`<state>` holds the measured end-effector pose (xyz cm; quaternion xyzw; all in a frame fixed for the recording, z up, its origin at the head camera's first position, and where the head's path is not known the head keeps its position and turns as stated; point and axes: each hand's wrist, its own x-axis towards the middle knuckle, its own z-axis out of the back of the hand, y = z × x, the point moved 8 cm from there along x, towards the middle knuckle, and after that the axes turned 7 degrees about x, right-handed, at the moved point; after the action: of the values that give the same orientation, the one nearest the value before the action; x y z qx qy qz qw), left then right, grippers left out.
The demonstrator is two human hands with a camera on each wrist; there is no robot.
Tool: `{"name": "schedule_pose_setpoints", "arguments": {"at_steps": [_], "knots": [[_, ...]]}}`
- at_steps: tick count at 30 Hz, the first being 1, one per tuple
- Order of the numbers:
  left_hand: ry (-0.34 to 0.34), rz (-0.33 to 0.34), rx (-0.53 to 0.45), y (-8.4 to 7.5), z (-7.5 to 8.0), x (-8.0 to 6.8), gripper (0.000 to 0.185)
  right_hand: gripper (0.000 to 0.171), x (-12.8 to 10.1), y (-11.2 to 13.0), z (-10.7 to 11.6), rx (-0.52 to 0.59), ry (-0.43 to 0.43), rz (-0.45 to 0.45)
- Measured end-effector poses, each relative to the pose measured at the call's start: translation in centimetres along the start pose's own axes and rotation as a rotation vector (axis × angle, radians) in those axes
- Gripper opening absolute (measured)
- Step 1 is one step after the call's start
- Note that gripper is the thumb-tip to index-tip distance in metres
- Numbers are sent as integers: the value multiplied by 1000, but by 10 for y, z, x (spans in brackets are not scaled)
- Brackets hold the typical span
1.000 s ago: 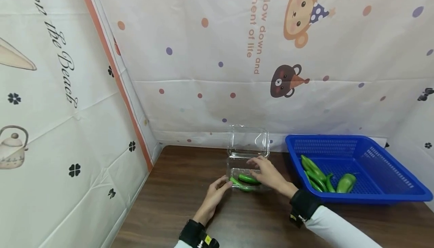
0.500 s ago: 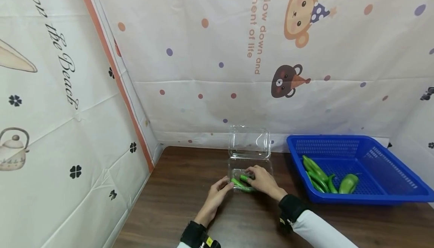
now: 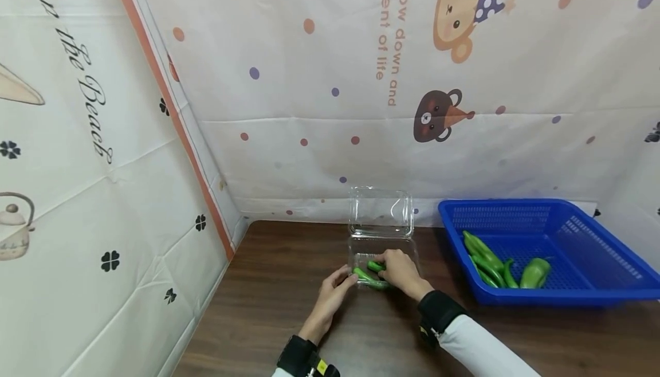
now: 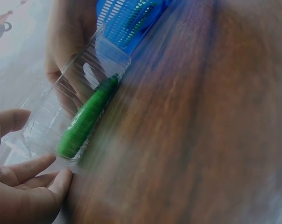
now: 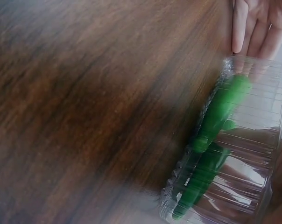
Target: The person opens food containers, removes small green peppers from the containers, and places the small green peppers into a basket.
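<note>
- Toward the lower middle of the head view, the left hand [image 3: 335,292] rests its straight fingers against the left end of the clear clamshell box [image 3: 382,258], steadying it without curling round it. The box is thin and light, so I judge a slight extra push could slide it across the wooden table [image 3: 268,308].
- Just right of that hand, two green peppers [image 3: 369,277] lie in the box tray. In the left wrist view one pepper [image 4: 87,119] sits pressed against the near wall, so I think it could ride up over the rim if nudged.
- At centre frame, the right hand [image 3: 399,271] reaches into the tray over the peppers with curled fingers. Whether it pinches a pepper or only presses on it I cannot tell. A firm downward press could buckle the flimsy tray.
- Above the hands, the box lid [image 3: 380,212] stands open and upright. A knock from the wrist might, in my judgement, make it fall shut on the fingers.
- At the right of the frame, the blue basket [image 3: 593,285] holds more peppers [image 3: 490,262], well apart from both hands.
</note>
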<state>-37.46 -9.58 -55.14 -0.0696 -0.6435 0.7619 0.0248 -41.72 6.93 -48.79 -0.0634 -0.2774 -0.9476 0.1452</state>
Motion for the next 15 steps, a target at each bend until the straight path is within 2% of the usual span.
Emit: {"name": "schedule_pose_setpoints", "arguments": {"at_steps": [8, 15], "knots": [[4, 7, -1, -1, 0, -1, 61, 33, 2, -3, 0, -12, 3, 6], [19, -3, -3, 0, 1, 1, 61, 32, 4, -3, 2, 47, 17, 9]]}}
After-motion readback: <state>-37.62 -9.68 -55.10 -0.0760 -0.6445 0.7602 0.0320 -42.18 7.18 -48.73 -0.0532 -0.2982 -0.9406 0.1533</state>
